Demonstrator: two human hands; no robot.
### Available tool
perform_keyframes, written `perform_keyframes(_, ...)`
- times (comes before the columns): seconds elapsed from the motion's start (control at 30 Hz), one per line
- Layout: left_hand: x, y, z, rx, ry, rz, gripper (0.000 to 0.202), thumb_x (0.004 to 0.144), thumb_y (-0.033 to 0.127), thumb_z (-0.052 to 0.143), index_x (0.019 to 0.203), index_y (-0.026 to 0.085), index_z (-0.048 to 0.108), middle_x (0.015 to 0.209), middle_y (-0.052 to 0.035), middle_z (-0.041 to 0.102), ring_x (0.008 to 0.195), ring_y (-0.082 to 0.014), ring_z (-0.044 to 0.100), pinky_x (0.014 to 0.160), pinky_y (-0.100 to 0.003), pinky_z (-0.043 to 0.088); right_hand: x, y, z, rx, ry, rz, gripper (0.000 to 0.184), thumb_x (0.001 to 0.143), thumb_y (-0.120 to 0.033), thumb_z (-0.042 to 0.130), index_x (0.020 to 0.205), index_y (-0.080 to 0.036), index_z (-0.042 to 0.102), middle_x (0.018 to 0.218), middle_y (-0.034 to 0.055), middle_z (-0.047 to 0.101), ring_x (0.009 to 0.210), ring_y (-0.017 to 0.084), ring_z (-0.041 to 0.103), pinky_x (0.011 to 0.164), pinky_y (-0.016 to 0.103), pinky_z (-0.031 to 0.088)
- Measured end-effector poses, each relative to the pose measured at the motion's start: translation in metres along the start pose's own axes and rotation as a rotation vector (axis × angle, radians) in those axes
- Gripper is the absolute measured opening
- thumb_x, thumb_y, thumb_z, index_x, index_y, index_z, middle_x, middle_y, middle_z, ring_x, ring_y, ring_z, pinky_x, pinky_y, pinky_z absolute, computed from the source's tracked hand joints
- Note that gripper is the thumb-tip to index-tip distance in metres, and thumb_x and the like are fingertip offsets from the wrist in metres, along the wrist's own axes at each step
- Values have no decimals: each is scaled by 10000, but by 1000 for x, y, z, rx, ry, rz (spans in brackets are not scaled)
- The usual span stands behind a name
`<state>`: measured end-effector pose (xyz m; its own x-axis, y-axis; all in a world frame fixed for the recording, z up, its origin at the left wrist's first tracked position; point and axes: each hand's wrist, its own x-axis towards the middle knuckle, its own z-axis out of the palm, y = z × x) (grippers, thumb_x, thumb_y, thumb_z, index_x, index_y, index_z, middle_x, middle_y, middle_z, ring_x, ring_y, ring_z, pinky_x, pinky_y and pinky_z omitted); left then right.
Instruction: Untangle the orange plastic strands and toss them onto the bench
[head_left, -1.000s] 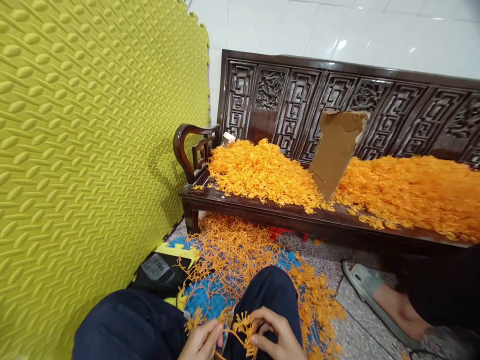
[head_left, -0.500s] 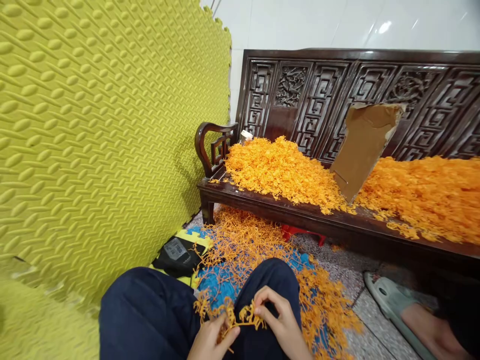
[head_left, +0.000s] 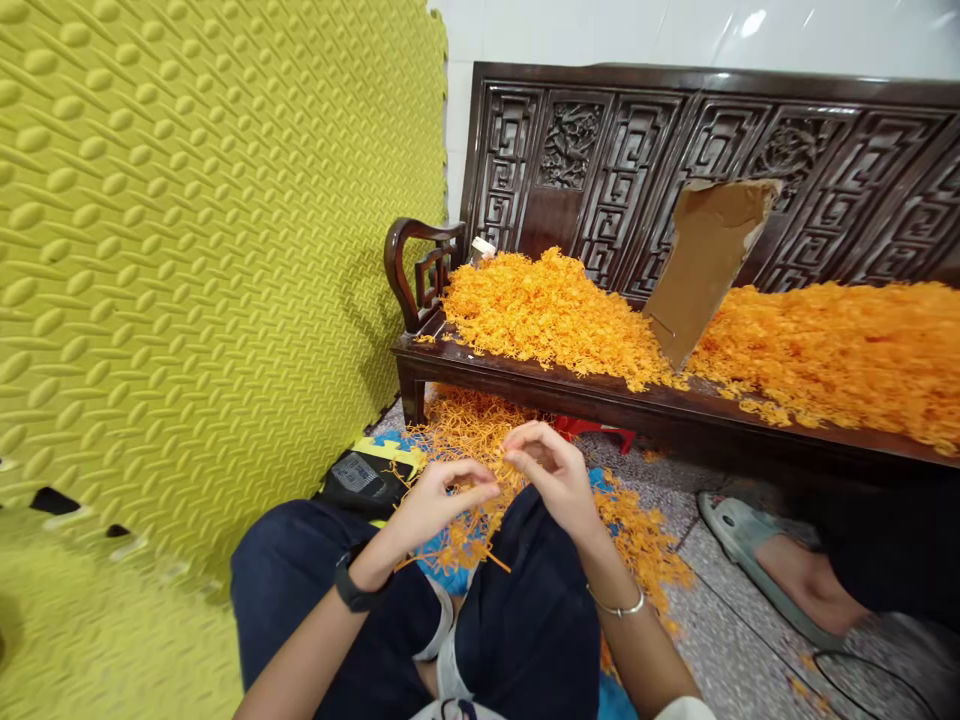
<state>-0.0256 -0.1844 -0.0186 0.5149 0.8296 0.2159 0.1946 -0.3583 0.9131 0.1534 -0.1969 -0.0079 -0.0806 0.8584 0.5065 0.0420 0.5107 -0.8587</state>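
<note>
Cannot read grey label (head_left: 355, 472) on black package (head_left: 384, 490) | see thin, branching orange strands (head_left: 474, 415) on floor (head_left: 712, 640) below left front corner of bench (head_left: 525, 380) | left hand (head_left: 431, 505), right hand (head_left: 561, 480): fingers curled, cannot tell if gripping

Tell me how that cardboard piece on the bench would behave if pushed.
The cardboard is probably light, being a thin sheet. It looks fairly stiff, since it stands without sagging. It may tip easily, standing tilted between the orange heaps.
</note>
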Motion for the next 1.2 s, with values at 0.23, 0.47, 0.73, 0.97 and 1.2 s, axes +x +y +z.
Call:
perform_keyframes(0.23, 7, 1, -10, 161, -4, 162, 329, 928, 358, 427, 794, 139, 634, 767, -27, 633, 724, -147, 551, 700, -254, 416, -4, 5, -4, 135, -42, 171, 444, 706, -273, 758, 1122, -275, 605, 1115, 42, 616, 1022, 167, 591, 822, 263, 517)
perform_keyframes(0.47, 17, 1, -12, 182, -155, 187, 355, 925, 392, 424, 715, 152, 579, 636, 26, 509, 606, -109, 448, 591, -224, 350, -9, 6, -4, -13, 179, -53, 68, 803, -218, 665, 851, -238, 709, 894, 31, 635, 816, 130, 591, 671, 226, 490)
perform_keyframes(0.73, 23, -2, -10, 84, -181, 194, 320, 919, 341, 454, 683, 154, 564, 721, -3, 534, 716, -129, 516, 696, -233, 397, -10, 17, -2, 81, 255, -26, 289, 757, -176, 711, 1029, -264, 663, 1031, 44, 650, 890, 138, 615, 768, 247, 510)
perform_keyframes(0.97, 27, -14, -15, -136, -83, 142, 304, 919, 358, 458, 708, 164, 561, 761, -24, 590, 772, -146, 565, 753, -247, 428, 2, 21, -1, 50, 209, -40, 111, 785, -156, 674, 842, -241, 717, 985, 37, 660, 957, 147, 612, 798, 242, 501)
perform_keyframes(1.2, 25, -20, -8, -251, -169, 4, 385, 906, 428, 456, 637, 162, 533, 609, 6, 551, 603, -115, 510, 627, -232, 400, 22, 26, 6, 174, 278, -15, 29, 756, -217, 694, 731, -201, 689, 741, 24, 646, 717, 135, 583, 644, 247, 452)
